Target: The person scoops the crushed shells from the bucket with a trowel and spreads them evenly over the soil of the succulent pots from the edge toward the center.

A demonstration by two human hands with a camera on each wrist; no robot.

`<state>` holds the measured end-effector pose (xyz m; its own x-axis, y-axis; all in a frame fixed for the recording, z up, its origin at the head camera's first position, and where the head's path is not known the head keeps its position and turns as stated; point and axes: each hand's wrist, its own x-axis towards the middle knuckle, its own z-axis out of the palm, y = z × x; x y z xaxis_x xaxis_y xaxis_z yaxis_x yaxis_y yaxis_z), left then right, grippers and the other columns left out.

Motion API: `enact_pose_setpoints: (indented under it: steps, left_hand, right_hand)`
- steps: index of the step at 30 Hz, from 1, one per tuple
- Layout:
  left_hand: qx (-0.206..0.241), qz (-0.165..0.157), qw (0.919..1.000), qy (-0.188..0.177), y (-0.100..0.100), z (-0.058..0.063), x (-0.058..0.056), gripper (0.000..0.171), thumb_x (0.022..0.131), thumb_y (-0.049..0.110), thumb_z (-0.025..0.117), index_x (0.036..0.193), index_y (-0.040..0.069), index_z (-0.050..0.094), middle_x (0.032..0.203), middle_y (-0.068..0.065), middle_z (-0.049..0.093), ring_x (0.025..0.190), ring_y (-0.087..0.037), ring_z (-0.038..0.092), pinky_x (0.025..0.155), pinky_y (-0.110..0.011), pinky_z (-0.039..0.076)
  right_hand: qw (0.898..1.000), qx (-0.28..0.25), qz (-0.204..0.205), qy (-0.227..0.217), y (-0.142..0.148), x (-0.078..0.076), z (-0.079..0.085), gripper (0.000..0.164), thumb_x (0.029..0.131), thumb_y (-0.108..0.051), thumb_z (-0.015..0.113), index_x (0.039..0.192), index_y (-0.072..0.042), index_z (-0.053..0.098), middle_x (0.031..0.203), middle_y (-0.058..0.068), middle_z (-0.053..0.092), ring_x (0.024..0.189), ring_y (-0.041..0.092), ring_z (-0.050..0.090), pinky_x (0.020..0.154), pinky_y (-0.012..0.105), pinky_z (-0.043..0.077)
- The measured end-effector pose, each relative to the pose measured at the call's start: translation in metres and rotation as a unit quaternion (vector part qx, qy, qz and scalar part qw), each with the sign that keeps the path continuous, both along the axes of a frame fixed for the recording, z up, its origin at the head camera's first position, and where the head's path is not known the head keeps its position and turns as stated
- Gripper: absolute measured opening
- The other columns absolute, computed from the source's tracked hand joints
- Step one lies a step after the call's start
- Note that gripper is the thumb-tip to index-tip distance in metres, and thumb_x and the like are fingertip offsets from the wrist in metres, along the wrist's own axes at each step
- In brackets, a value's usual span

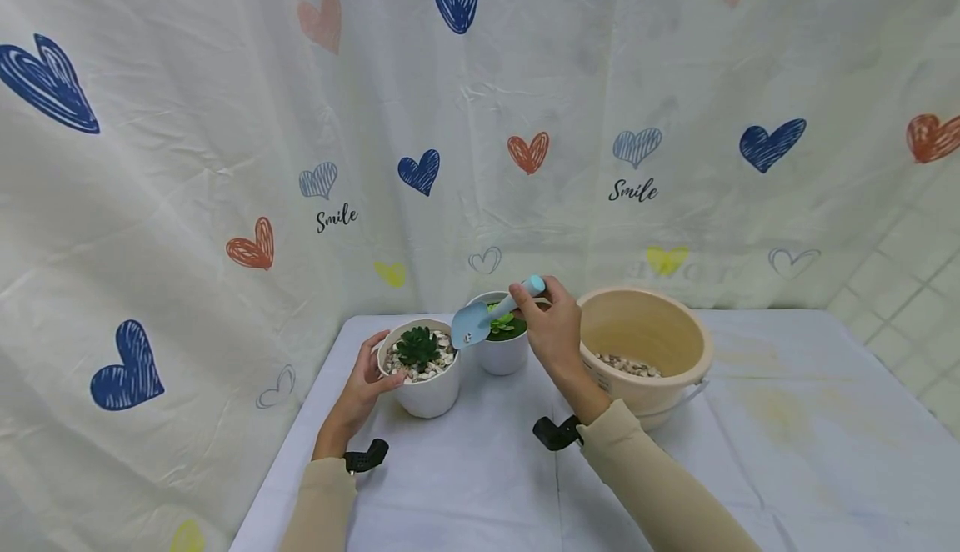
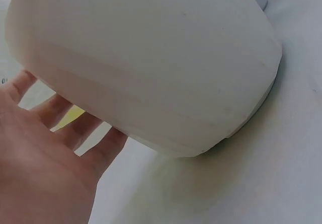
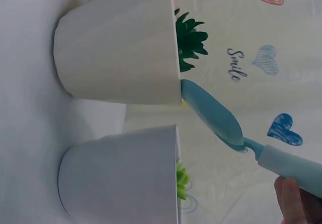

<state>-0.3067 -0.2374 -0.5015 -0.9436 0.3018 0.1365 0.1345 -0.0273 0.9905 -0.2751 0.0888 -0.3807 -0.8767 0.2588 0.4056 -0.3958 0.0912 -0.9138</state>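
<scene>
My left hand [image 1: 372, 375] grips the side of a white flower pot [image 1: 427, 396], thumb near the rim and fingers spread along the wall. A dark green succulent [image 1: 417, 347] stands in it among pale pebbles [image 1: 442, 360]. Between thumb and fingers, my right hand [image 1: 552, 323] holds a light blue hand trowel [image 3: 214, 114] by its handle. The trowel's blade tilts down to the pot's right rim, with a few small bits on it. Just behind is a second white pot [image 1: 504, 358] with a bright green plant [image 3: 182, 181].
A beige bucket [image 1: 684, 343] stands right of my right hand, with pebbles [image 1: 630, 365] at its bottom and a handle [image 1: 686, 398] hanging at its side. White cloth covers the table [image 1: 480, 477]. A heart-printed curtain [image 1: 570, 60] hangs behind.
</scene>
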Motion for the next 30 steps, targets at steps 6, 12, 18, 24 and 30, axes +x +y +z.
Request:
enact_pose_setpoints:
  steps: [6,12,18,24,30]
  left_hand:
    - [0.006,-0.019,0.9996,0.020,-0.0009,-0.0020,-0.0023,0.085,0.093,0.008,0.068,0.163,0.020,0.022,0.167,-0.008,0.026,0.146,-0.011,0.035,0.106,-0.017,0.042]
    - [0.009,-0.034,0.9991,0.024,-0.0029,-0.0036,-0.0024,0.082,0.096,0.008,0.063,0.164,0.022,0.020,0.170,-0.008,0.019,0.149,-0.012,0.029,0.108,-0.014,0.039]
    - [0.017,-0.033,0.9988,0.032,-0.0059,-0.0047,-0.0031,0.079,0.097,0.007,0.061,0.163,0.017,0.018,0.160,-0.013,0.036,0.135,-0.005,0.049,0.105,-0.018,0.043]
    - [0.020,-0.034,0.9985,0.037,-0.0070,-0.0036,-0.0020,0.076,0.098,0.004,0.058,0.163,0.010,0.019,0.160,-0.011,0.037,0.137,-0.003,0.046,0.105,-0.017,0.043]
    - [0.022,-0.040,0.9980,0.043,-0.0087,-0.0039,-0.0035,0.072,0.099,0.003,0.055,0.163,0.013,0.024,0.170,-0.013,0.021,0.149,-0.007,0.032,0.109,-0.013,0.038]
  right_hand:
    - [1.000,0.002,-0.005,0.009,-0.0024,-0.0003,-0.0008,0.028,0.095,-0.026,0.074,0.105,-0.001,0.066,0.104,0.017,0.070,0.094,0.034,0.075,0.078,0.027,0.062]
    - [1.000,0.007,0.002,0.019,-0.0046,0.0000,-0.0017,0.027,0.095,-0.026,0.074,0.107,-0.003,0.067,0.105,0.015,0.071,0.093,0.033,0.075,0.078,0.024,0.061]
    - [0.999,0.022,0.013,0.034,-0.0055,0.0014,-0.0015,0.028,0.095,-0.024,0.074,0.111,-0.003,0.067,0.105,0.014,0.069,0.094,0.034,0.075,0.079,0.023,0.060]
    - [0.998,0.038,0.019,0.043,-0.0059,0.0015,-0.0034,0.026,0.095,-0.025,0.073,0.112,-0.006,0.067,0.105,0.014,0.070,0.095,0.033,0.075,0.078,0.024,0.060]
    - [0.998,0.032,0.017,0.044,-0.0055,0.0025,-0.0029,0.029,0.094,-0.026,0.074,0.112,-0.005,0.067,0.105,0.015,0.070,0.096,0.032,0.075,0.078,0.023,0.059]
